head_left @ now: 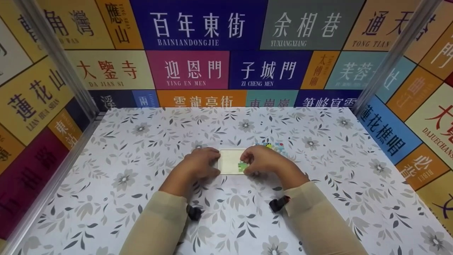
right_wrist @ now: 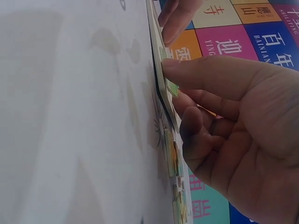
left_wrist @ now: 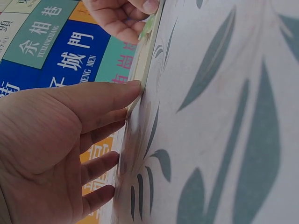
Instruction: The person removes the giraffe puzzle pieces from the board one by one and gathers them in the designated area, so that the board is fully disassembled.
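A shallow pale wooden puzzle tray (head_left: 229,159) lies flat on the table, its inside bare except at the near right corner. There, a green jigsaw piece (head_left: 241,167) sits between the thumb and fingers of my right hand (head_left: 264,159), which pinch it; the right wrist view shows the jigsaw piece (right_wrist: 173,88) at the thumb tip, partly hidden. My left hand (head_left: 201,163) touches the tray's left side with thumb and fingers fairly straight. In the left wrist view, the left thumb (left_wrist: 112,97) rests on the tray's edge.
Several loose jigsaw pieces (head_left: 279,146), coloured blue, yellow and red, lie just beyond my right hand, partly covered by it. A floral-patterned cloth (head_left: 148,156) covers the table. Panels with printed lettering (head_left: 198,26) stand behind and at both sides.
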Available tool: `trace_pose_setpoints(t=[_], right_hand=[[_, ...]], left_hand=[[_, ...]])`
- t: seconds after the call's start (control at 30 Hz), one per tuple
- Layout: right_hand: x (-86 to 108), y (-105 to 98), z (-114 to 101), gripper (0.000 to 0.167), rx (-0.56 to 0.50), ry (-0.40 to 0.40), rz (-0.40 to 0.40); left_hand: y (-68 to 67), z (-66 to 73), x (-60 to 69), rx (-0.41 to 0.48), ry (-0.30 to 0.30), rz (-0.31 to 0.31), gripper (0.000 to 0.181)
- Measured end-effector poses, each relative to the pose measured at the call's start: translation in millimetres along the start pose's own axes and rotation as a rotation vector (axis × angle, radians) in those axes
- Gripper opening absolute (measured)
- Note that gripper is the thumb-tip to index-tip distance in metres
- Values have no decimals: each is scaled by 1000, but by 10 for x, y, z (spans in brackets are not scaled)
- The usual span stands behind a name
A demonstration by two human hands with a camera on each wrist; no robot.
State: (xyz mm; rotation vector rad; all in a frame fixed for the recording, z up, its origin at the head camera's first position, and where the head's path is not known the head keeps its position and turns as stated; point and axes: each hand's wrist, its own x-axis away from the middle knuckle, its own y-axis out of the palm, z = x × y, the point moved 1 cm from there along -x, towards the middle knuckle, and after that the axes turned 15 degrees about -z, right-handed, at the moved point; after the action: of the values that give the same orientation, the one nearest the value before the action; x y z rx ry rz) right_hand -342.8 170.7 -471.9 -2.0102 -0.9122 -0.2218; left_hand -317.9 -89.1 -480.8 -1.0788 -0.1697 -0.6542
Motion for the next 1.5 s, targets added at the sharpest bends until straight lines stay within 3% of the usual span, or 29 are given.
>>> trace_pose_setpoints(t=[0.33, 0.6, 0.87, 1.2, 1.5], right_hand=[[21, 9, -7, 40, -6, -19, 4], [113, -91, 97, 42, -45, -51, 19], [378, -319, 442, 46, -68, -113, 60], [703, -589, 962, 50, -139, -49, 108], [733, -597, 1237, 49, -192, -18, 49]], left_hand=[[-27, 25, 27, -64, 41, 21, 62], [-33, 10, 6, -72, 33, 16, 64], [-25, -3, 2, -71, 21, 8, 64], [-18, 9, 15, -56, 19, 12, 63], [-25, 28, 36, -7, 8, -5, 63]])
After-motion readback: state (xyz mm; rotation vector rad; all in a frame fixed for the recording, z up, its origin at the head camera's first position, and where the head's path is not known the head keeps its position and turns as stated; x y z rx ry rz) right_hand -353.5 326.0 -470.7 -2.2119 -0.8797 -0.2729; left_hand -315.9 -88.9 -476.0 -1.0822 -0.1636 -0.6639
